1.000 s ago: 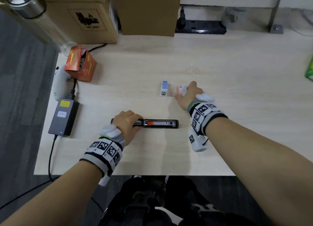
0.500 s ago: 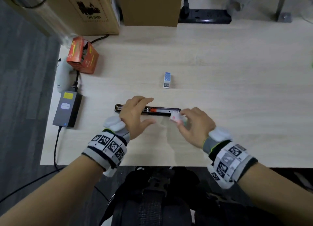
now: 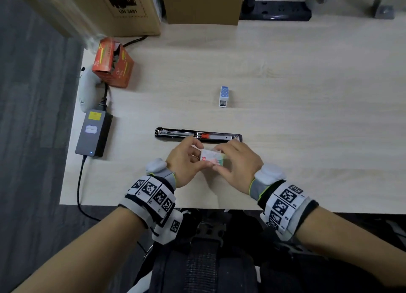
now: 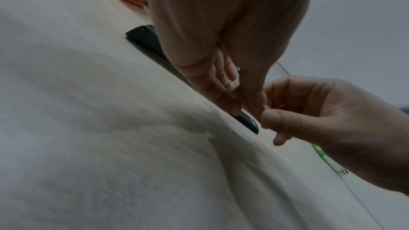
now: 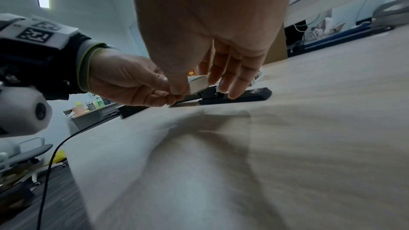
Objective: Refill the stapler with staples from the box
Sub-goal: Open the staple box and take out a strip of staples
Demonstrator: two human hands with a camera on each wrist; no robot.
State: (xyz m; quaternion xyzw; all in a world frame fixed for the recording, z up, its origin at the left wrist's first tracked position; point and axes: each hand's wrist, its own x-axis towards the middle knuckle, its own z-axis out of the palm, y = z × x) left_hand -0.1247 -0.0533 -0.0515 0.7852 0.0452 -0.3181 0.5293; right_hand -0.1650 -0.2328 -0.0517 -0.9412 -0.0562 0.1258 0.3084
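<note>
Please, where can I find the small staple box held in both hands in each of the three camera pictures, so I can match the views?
Head view: the staple box is low of centre, pinched between the left hand and the right hand.
Left wrist view: only a pale sliver shows between the fingers, probably the box.
Right wrist view: its white corner sits centre, under the palm.
Shared landmark: the open black stapler just beyond the hands.
</note>
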